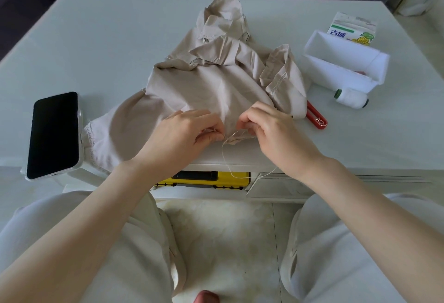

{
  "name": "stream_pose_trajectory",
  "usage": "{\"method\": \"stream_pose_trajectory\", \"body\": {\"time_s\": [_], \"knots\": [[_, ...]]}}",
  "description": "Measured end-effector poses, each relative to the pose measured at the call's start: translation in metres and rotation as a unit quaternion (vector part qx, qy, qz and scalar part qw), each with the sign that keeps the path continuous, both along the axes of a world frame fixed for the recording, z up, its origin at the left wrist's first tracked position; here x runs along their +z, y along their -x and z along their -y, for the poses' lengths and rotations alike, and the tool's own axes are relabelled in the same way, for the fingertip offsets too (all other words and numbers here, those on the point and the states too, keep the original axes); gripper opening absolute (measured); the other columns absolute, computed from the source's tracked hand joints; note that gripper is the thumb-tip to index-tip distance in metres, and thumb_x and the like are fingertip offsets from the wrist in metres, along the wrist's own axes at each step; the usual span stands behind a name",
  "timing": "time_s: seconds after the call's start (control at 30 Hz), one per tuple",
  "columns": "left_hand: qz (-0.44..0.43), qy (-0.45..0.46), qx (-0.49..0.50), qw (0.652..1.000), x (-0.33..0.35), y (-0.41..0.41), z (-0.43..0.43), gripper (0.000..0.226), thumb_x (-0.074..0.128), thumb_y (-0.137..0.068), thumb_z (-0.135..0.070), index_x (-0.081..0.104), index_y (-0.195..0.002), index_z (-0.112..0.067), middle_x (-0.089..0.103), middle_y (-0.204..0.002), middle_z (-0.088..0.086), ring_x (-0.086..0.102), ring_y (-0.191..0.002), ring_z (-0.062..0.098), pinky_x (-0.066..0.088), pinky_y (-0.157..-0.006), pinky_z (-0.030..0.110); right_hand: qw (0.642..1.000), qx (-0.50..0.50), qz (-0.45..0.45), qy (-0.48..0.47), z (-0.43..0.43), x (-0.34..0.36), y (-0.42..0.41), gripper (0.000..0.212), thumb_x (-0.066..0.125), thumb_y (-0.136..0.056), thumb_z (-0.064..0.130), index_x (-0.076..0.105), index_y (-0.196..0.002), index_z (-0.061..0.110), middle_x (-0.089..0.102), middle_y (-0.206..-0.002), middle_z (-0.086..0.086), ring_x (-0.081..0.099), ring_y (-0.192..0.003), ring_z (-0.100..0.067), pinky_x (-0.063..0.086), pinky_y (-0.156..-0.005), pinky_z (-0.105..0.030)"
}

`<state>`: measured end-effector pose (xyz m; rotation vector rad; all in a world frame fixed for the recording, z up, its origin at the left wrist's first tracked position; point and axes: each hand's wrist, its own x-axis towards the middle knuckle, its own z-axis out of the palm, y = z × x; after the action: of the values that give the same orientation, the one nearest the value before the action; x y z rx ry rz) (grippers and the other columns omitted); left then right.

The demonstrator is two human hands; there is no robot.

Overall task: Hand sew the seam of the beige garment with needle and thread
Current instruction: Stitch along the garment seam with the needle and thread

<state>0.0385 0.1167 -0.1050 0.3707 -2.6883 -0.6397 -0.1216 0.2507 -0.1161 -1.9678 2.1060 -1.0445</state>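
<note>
Pale-trousered knees (115, 242); hands (189, 129) (271, 127) pinch beige garment (211, 86); white box (336, 72) holds something pink.

- Phone (54, 134), black screen up, at the left edge of the table (96, 38).
- Open white box (346, 62), far right.
- Pineapple-printed carton (353, 31), behind the box.
- Red tool (311, 112), near the box.
- Yellow case (204, 180), under the table.
</note>
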Motion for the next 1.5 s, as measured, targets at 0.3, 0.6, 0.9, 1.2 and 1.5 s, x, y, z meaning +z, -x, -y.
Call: {"method": "stream_pose_trajectory", "body": {"time_s": [0.3, 0.6, 0.9, 1.2, 1.5], "knots": [[-0.009, 0.03, -0.006, 0.999, 0.0, 0.002, 0.0, 0.017, 0.051, -0.088, -0.032, 0.064, -0.084, -0.02, 0.053, -0.075, -0.017, 0.046, -0.069, 0.005, 0.031, -0.063, 0.016, 1.0, -0.022, 0.0, 0.014, 0.001, 0.0, 0.003, 0.025, 0.049, -0.088, -0.009, 0.066, -0.093, 0.008, 0.058, -0.093, 0.0, 0.063, -0.083, -0.02, 0.054, -0.066, -0.045], [0.001, 0.057, -0.014, 0.998, 0.0, 0.002, -0.001, 0.014, 0.051, -0.088, -0.027, 0.062, -0.083, -0.02, 0.052, -0.074, -0.016, 0.046, -0.068, 0.01, 0.036, -0.065, 0.027, 1.0, 0.001, -0.015, 0.006, 0.001, 0.002, -0.002, 0.03, 0.046, -0.084, -0.012, 0.067, -0.092, 0.007, 0.05, -0.089, 0.009, 0.057, -0.074, -0.018, 0.052, -0.062, -0.043], [0.008, 0.085, -0.023, 0.996, -0.003, 0.002, -0.002, 0.021, 0.045, -0.086, -0.029, 0.063, -0.081, -0.021, 0.059, -0.075, -0.012, 0.053, -0.069, 0.016, 0.041, -0.065, 0.031, 0.999, 0.012, -0.03, -0.015, 0.003, 0.001, -0.006, 0.032, 0.042, -0.081, -0.008, 0.07, -0.086, 0.008, 0.059, -0.082, -0.001, 0.053, -0.065, -0.017, 0.043, -0.059, -0.028], [-0.005, 0.036, -0.024, 0.999, -0.001, 0.006, -0.001, 0.017, 0.05, -0.088, -0.031, 0.062, -0.083, -0.019, 0.057, -0.076, -0.013, 0.043, -0.07, 0.007, 0.033, -0.066, 0.019, 0.973, -0.017, 0.224, -0.044, 0.001, 0.009, -0.014, 0.022, 0.064, -0.086, 0.001, 0.052, -0.087, 0.019, 0.063, -0.079, 0.015, 0.063, -0.074, 0.003, 0.046, -0.073, -0.009], [0.009, 0.023, -0.06, 0.998, -0.001, 0.004, -0.002, 0.019, 0.049, -0.089, -0.033, 0.064, -0.085, -0.02, 0.062, -0.079, -0.011, 0.054, -0.071, 0.01, 0.039, -0.067, 0.022, 0.885, -0.058, 0.459, -0.049, 0.002, 0.02, -0.011, 0.013, 0.063, -0.086, 0.0, 0.062, -0.085, 0.013, 0.07, -0.076, -0.003, 0.068, -0.067, -0.009, 0.052, -0.063, -0.016]]}}
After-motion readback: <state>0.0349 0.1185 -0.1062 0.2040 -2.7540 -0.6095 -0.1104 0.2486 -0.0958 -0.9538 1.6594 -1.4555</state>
